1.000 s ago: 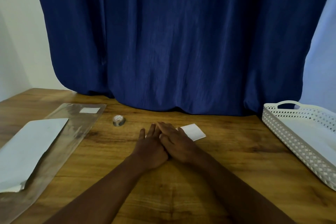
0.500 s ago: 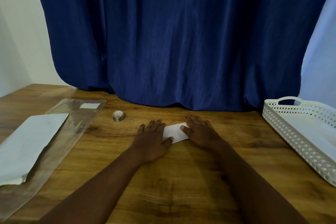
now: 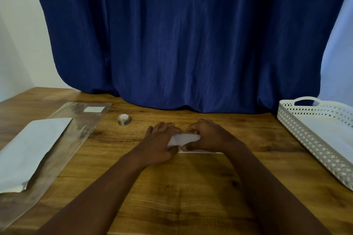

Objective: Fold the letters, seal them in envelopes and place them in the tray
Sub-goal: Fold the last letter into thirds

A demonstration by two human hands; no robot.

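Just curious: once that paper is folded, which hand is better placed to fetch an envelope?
Probably the left hand: the white envelope on the clear plastic sleeve lies on its side, while the right hand sits nearer the tray.

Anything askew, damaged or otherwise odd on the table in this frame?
Nothing stands out. Both hands, left hand and right hand, hold the folded letter mid-table. The tape roll, envelope on its clear sleeve and white tray lie undisturbed.

Both forearms bare — no sleeves; left hand [image 3: 159,144] and right hand [image 3: 207,135] ungloved
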